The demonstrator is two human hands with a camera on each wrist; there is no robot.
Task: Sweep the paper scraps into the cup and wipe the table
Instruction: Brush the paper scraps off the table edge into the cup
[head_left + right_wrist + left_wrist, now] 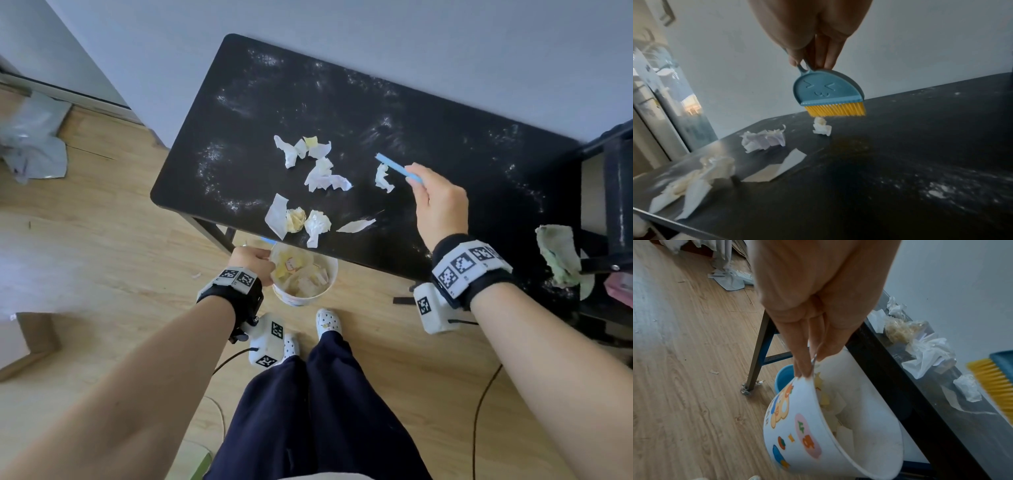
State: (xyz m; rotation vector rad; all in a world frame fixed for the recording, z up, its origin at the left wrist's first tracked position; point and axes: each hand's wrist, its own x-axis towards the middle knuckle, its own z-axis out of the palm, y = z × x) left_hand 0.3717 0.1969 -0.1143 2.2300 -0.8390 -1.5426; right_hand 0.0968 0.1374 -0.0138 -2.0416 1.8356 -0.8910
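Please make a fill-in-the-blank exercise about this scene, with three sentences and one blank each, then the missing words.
1. The right hand holds a small blue plastic brush whose bristles are ____ in colour.
2. The left hand holds the white printed paper cup just below the edge of the ____ table.
3. Crumpled paper scraps lie on the table, and some are already in the ____.

Missing words: yellow; black; cup

Paper scraps point(310, 186) lying mid-table point(445, 113); cup point(303, 275) hanging below near edge; cloth point(558, 255) sitting far right.
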